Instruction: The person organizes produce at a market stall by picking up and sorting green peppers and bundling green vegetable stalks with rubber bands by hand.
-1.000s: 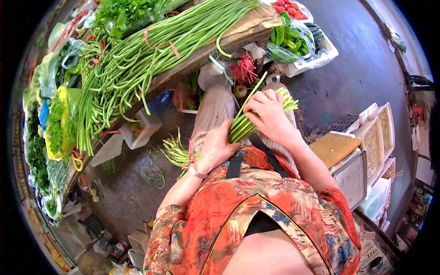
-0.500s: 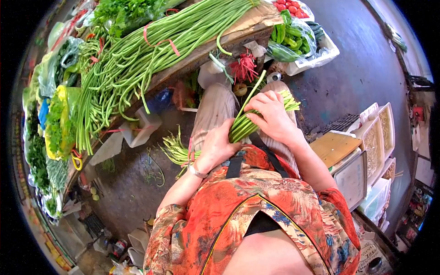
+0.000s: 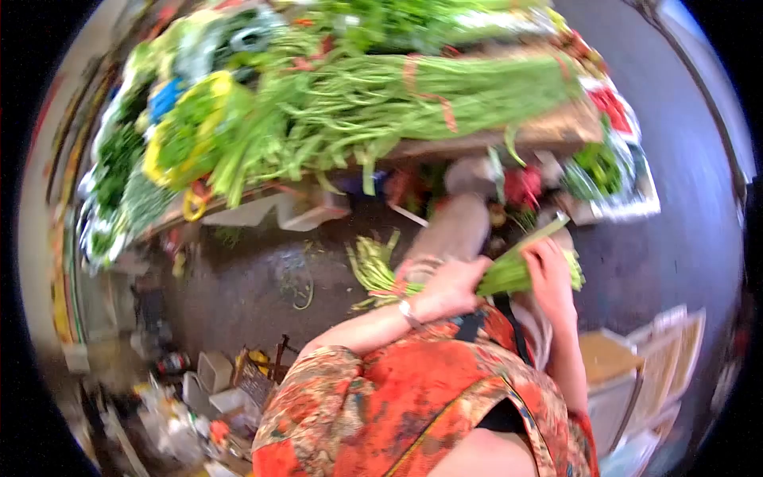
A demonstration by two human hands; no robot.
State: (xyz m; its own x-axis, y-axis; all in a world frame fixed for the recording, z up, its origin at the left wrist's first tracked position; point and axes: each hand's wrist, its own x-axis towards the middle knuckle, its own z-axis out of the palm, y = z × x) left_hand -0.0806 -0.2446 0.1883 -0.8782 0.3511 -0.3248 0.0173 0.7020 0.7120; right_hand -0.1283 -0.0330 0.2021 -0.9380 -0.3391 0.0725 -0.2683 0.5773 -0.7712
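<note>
A bunch of long green stalks (image 3: 507, 274) lies across my lap, blurred by motion. My left hand (image 3: 455, 288) is wrapped round its middle, a bracelet on the wrist. Leafy or thin tips (image 3: 372, 270) with a red tie stick out to the left, beyond that wrist. At the bunch's right part, my right hand (image 3: 550, 274) grips the stalks near their cut ends. One stalk angles up above the others beside the right fingers.
Long beans (image 3: 350, 111) with red ties cover a wooden stand ahead, beside bagged greens (image 3: 195, 131). A white box of peppers (image 3: 608, 208) is at the right. Tubs and a board (image 3: 608, 359) stand lower right; clutter (image 3: 179, 421) lies lower left.
The view has swung left, so the hands, bunch and stand appear farther right and the image is blurred. Both hands still hold the stalks.
</note>
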